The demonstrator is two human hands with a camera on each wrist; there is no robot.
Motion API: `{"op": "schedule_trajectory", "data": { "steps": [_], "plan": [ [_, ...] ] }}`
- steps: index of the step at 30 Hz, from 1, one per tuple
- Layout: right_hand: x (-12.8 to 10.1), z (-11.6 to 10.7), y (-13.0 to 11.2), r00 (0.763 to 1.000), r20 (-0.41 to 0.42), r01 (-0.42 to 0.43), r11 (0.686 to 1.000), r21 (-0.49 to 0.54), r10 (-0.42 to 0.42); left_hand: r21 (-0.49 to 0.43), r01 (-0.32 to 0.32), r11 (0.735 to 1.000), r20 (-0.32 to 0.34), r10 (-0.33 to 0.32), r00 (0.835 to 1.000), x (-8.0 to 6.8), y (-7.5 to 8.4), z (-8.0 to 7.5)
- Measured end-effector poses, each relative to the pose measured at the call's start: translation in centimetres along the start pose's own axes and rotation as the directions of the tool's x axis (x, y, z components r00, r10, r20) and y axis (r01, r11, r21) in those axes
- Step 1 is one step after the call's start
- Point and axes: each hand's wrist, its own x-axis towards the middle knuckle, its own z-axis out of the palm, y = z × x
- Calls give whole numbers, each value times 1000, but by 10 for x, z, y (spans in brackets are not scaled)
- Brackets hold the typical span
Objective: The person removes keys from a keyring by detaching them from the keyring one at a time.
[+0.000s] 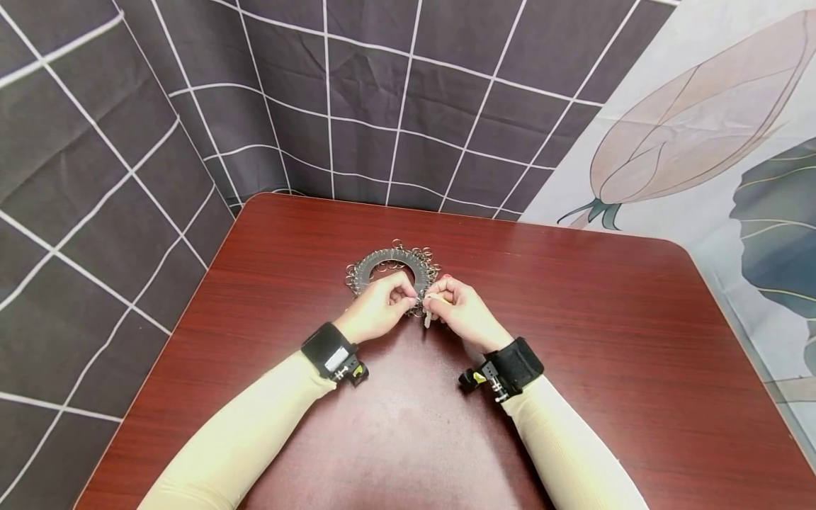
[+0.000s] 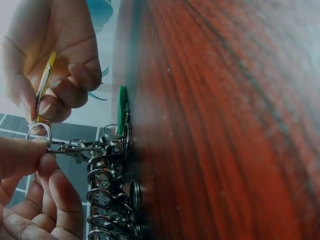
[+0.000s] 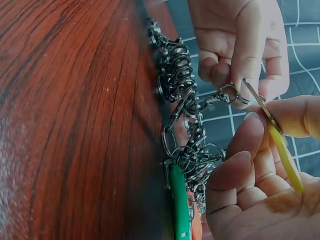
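Note:
A flat grey ring (image 1: 365,272), edged with several metal clasps and key rings, lies on the table beyond both hands. My left hand (image 1: 375,308) pinches a key ring (image 2: 41,126) between thumb and forefinger; it joins a swivel clasp (image 3: 207,102) from the cluster. My right hand (image 1: 470,315) pinches a thin yellow tag (image 3: 286,157) with a narrow metal end, seen edge-on. The metal end meets or nearly meets the key ring; whether it is threaded on cannot be told. A green tag (image 3: 179,200) hangs beside the clasps, with an orange tag (image 3: 195,215) behind it.
The reddish-brown wooden table (image 1: 605,333) extends around the hands. A dark gridded cloth (image 1: 370,113) hangs behind and to the left, and a pale floral cloth (image 1: 688,142) at the right. Black bands (image 1: 518,365) with small cameras sit on both wrists.

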Motion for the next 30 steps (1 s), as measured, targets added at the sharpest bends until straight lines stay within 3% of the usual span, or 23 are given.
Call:
{"op": "schedule_trajectory", "data": {
  "steps": [6,13,18,24,30],
  "plan": [
    [0,1,3,1000,-16,7,999,49,-6,55,-17,998,6,17,1000,0,3,0],
    [2,-5,-1,990,-137,10,963,269,29,142,-1,990,40,-5,999,-3,2,2],
    [1,-19,-1,990,-140,-13,988,152,34,102,17,995,-2,-17,1000,-2,2,-1],
    [-5,-41,11,993,-109,-35,994,105,47,124,50,991,-32,-47,998,-2,-2,-7],
    [-12,-74,19,989,-136,-70,997,-22,66,112,64,992,-19,-63,998,-3,-5,-15]
  ]
}}
